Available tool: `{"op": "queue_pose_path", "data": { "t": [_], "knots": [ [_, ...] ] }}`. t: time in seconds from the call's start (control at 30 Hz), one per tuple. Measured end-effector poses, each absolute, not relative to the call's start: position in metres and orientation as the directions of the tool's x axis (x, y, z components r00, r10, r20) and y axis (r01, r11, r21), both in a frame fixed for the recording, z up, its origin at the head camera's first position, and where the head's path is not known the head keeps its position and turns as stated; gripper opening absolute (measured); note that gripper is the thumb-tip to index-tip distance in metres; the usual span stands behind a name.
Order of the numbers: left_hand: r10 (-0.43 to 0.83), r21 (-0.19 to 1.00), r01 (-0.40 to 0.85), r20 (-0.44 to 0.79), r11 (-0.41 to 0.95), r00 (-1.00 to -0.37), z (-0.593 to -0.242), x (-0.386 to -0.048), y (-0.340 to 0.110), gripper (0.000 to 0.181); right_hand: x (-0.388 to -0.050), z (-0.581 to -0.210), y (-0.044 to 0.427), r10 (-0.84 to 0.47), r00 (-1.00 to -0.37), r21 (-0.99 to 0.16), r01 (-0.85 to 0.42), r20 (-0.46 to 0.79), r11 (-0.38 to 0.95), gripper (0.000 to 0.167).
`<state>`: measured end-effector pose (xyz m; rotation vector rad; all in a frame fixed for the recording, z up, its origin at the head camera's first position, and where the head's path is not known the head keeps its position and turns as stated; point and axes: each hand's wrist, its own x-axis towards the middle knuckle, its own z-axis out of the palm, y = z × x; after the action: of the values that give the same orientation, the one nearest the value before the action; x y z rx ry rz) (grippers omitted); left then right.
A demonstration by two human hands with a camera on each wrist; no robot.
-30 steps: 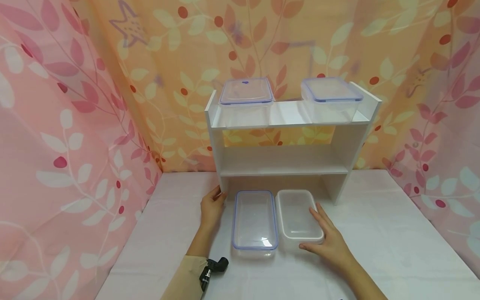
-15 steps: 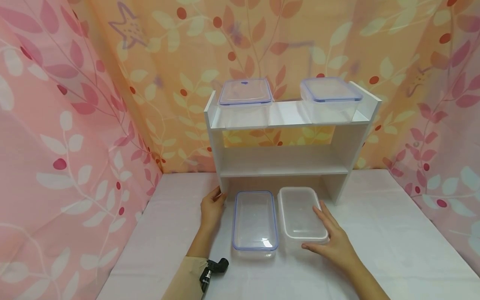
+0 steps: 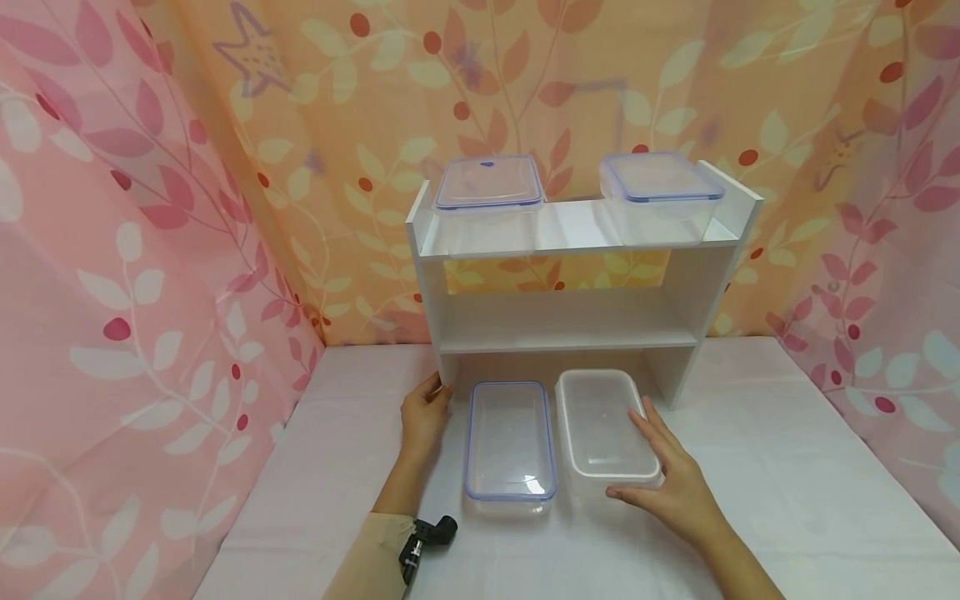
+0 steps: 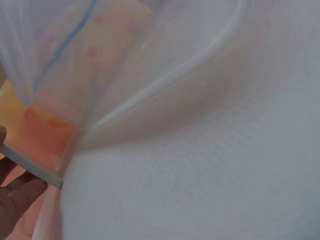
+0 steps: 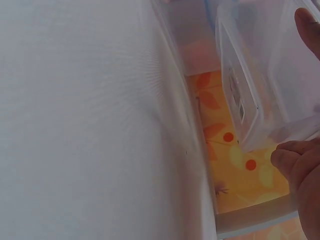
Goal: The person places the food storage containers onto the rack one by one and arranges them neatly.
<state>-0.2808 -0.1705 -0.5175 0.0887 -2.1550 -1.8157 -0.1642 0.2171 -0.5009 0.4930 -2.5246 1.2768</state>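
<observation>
A: Far left first, what shows?
B: Pink leaf-print cloth (image 3: 150,400), then a tan sleeve (image 3: 367,558) with a black device (image 3: 427,533) at the cuff
A: Left hand (image 3: 424,421)?
B: Pinching the lower front edge of the white rack's (image 3: 566,321) left upright; thumb one side, fingers the other, plain in the left wrist view
A: Next along?
B: Blue-rimmed box (image 3: 510,446) on the white table (image 3: 795,500), between the hands, touching neither; above, on the rack's top shelf, a heart-marked box (image 3: 489,187), lid on
A: And the white-rimmed box (image 3: 609,429)?
B: Just right of the blue-rimmed one, narrow gap between; before the rack's lowest bay, well apart from the left hand. Cannot tell if its base sits fully on the table
A: Right hand (image 3: 675,487)?
B: Beside that box's near right corner, holding it; thumb at the near side, fingers spread along the right edge
A: Beyond?
B: Second top-shelf box (image 3: 662,185), lidded, toward the right end; more patterned cloth (image 3: 900,350) past the table's edge
</observation>
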Motion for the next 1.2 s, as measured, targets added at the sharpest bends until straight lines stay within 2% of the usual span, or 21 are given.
{"op": "queue_pose_path", "data": {
  "t": [0.37, 1.2],
  "knots": [
    [-0.254, 0.973, 0.163, 0.201, 0.165, -0.946, -0.517, -0.281, -0.171, 0.041, -0.161, -0.486, 0.211, -0.183, -0.874, -0.703, -0.473, 0.450, 0.530, 0.113],
    [-0.244, 0.975, 0.159, 0.193, 0.153, -0.950, -0.518, -0.282, -0.171, 0.043, -0.153, -0.467, 0.189, -0.210, -0.833, -0.682, -0.543, 0.512, 0.489, 0.112]
  ]
}}
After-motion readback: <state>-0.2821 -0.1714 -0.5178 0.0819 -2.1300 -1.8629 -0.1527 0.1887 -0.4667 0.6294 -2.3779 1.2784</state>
